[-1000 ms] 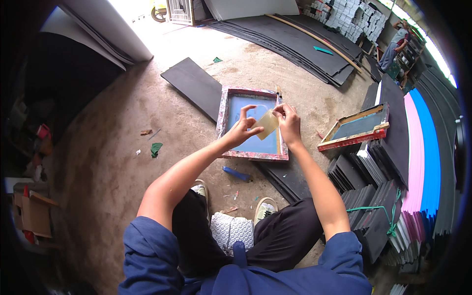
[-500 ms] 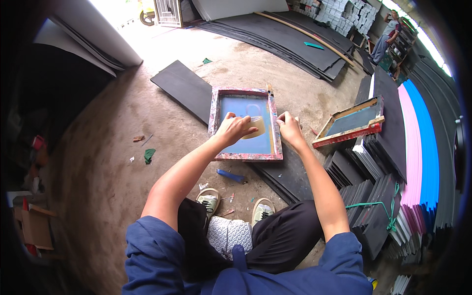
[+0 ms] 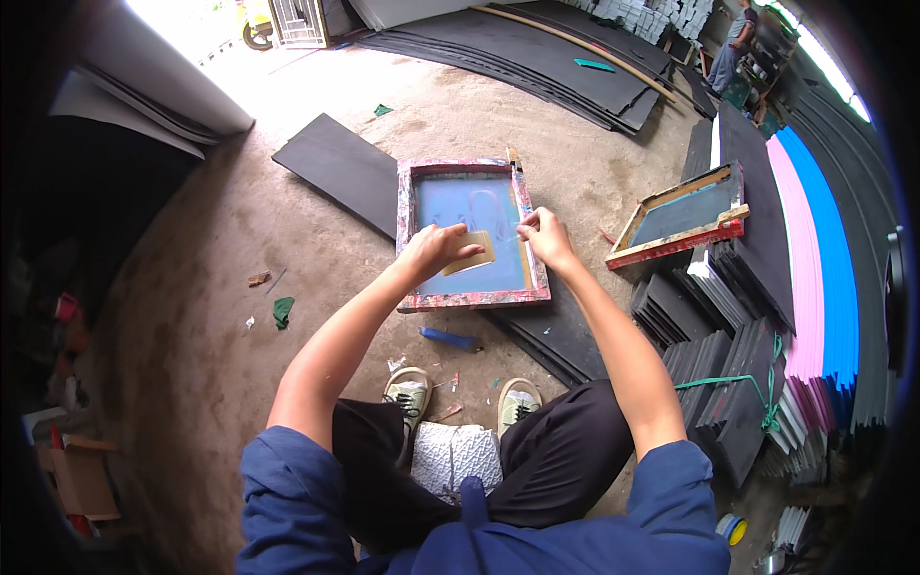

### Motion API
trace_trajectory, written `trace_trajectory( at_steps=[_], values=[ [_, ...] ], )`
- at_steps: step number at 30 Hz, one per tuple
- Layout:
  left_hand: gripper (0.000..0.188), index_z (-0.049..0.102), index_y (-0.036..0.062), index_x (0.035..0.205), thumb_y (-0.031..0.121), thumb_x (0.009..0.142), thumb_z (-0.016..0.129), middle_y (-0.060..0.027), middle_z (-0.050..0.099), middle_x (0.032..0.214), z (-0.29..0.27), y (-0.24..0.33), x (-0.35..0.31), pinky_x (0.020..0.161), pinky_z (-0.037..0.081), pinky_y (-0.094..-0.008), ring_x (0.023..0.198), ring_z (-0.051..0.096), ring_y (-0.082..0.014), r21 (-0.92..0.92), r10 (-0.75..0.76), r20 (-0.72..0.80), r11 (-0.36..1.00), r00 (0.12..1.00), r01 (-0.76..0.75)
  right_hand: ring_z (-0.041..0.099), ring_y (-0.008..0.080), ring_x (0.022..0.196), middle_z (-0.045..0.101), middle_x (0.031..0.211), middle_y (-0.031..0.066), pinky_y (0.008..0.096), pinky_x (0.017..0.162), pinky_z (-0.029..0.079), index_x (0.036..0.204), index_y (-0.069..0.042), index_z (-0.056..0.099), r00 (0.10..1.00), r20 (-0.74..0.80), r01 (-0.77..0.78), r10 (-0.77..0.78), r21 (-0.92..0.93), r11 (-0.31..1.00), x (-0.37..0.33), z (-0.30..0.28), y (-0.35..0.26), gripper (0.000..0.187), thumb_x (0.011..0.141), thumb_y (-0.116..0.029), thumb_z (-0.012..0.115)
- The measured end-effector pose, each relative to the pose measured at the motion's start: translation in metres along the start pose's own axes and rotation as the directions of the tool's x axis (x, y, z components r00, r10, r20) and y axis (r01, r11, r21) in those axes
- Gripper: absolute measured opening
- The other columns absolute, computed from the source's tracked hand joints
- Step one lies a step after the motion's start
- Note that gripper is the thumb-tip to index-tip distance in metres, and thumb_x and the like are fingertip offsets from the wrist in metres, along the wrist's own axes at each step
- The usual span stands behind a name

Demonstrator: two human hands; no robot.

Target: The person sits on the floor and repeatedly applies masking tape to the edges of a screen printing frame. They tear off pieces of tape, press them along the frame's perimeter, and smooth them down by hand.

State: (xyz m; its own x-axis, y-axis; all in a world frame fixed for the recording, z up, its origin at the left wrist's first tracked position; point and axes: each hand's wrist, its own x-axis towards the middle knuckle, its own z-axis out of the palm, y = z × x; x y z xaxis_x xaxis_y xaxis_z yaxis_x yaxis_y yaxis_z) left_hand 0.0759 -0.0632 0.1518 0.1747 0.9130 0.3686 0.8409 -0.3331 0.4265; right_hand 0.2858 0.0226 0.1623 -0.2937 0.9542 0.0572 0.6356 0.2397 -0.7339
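In front of me a screen-printing frame (image 3: 406, 225) with a pink, paint-stained rim lies across dark sheets. Its blue mesh (image 3: 455, 196) carries faint shapes. My left hand (image 3: 433, 253) grips a flat tan scraper card (image 3: 471, 255) over the lower middle of the mesh. Whether the card touches the mesh, I cannot tell. At the frame's right side is my right hand (image 3: 546, 240), its thumb and fingertips pinched together near the inner edge. Anything between those fingertips is too small to name.
A second wooden frame (image 3: 678, 217) rests tilted on stacked dark sheets (image 3: 711, 383) at the right. Pink (image 3: 798, 259) and blue sheets (image 3: 830, 259) stand beyond. A blue strip (image 3: 448, 337) and green scraps lie on the floor. Another person (image 3: 733, 48) stands at the far right.
The tan card and my left hand have shifted slightly left and look more tilted. My right hand has moved a little left, over the frame's right rim. The whole view has shifted slightly.
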Motion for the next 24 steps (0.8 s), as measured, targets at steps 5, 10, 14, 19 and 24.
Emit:
trace_trajectory(
  at_steps=[5, 10, 14, 19, 24],
  values=[
    [0.048, 0.057, 0.001, 0.072, 0.048, 0.078, 0.063, -0.0178, 0.057, 0.055, -0.006, -0.024, 0.0, 0.054, 0.05, -0.0409, 0.057, 0.061, -0.034, 0.124, -0.008, 0.105, 0.992, 0.994, -0.005, 0.065, 0.019, 0.078, 0.068, 0.078, 0.0083, 0.0325, 0.076, 0.048, 0.083, -0.005, 0.063, 0.999, 0.037, -0.005, 0.005, 0.018, 1.0, 0.012, -0.005, -0.004, 0.014, 0.078, -0.018, 0.066],
    [0.048, 0.061, 0.0008, 0.073, 0.049, 0.077, 0.064, -0.0166, 0.058, 0.056, -0.014, -0.048, -0.011, 0.055, 0.051, -0.0395, 0.058, 0.062, -0.0332, 0.039, 0.034, 0.002, 0.999, 0.999, -0.034, 0.065, 0.0187, 0.078, 0.068, 0.077, 0.0086, 0.032, 0.075, 0.048, 0.082, -0.004, 0.063, 0.994, 0.111, 0.0, -0.002, 0.016, 1.0, 0.02, 0.009, -0.023, 0.013, 0.078, -0.016, 0.065],
    [0.045, 0.063, 0.0019, 0.074, 0.047, 0.079, 0.063, -0.0149, 0.061, 0.059, -0.045, -0.082, -0.041, 0.055, 0.05, -0.0357, 0.058, 0.063, -0.03, 0.144, -0.138, -0.034, 0.979, 0.99, 0.142, 0.064, 0.0156, 0.074, 0.067, 0.076, 0.0076, 0.0292, 0.07, 0.049, 0.083, -0.003, 0.062, 0.999, -0.026, -0.02, 0.019, -0.037, 0.999, 0.027, -0.007, -0.038, 0.008, 0.079, -0.01, 0.062],
    [0.047, 0.055, 0.0021, 0.06, 0.044, 0.078, 0.065, -0.0119, 0.055, 0.052, -0.082, -0.139, -0.092, 0.051, 0.044, -0.0327, 0.048, 0.055, -0.0212, 0.034, -0.277, -0.065, 0.96, 0.959, 0.279, 0.064, 0.0141, 0.067, 0.067, 0.072, 0.0076, 0.0277, 0.067, 0.049, 0.083, -0.002, 0.063, 1.0, -0.009, 0.024, -0.023, 0.052, 0.998, 0.058, -0.059, 0.059, 0.008, 0.079, -0.01, 0.063],
    [0.049, 0.048, -0.0006, 0.058, 0.039, 0.079, 0.066, -0.0107, 0.044, 0.048, -0.075, -0.15, -0.09, 0.044, 0.035, -0.0324, 0.044, 0.042, -0.0133, -0.171, -0.244, -0.161, 0.961, 0.956, 0.217, 0.063, 0.0178, 0.079, 0.067, 0.076, 0.0048, 0.0352, 0.076, 0.047, 0.086, -0.01, 0.063, 0.971, -0.176, -0.145, 0.161, 0.101, 0.984, 0.056, -0.009, 0.127, 0.011, 0.078, -0.017, 0.067]
  ],
)
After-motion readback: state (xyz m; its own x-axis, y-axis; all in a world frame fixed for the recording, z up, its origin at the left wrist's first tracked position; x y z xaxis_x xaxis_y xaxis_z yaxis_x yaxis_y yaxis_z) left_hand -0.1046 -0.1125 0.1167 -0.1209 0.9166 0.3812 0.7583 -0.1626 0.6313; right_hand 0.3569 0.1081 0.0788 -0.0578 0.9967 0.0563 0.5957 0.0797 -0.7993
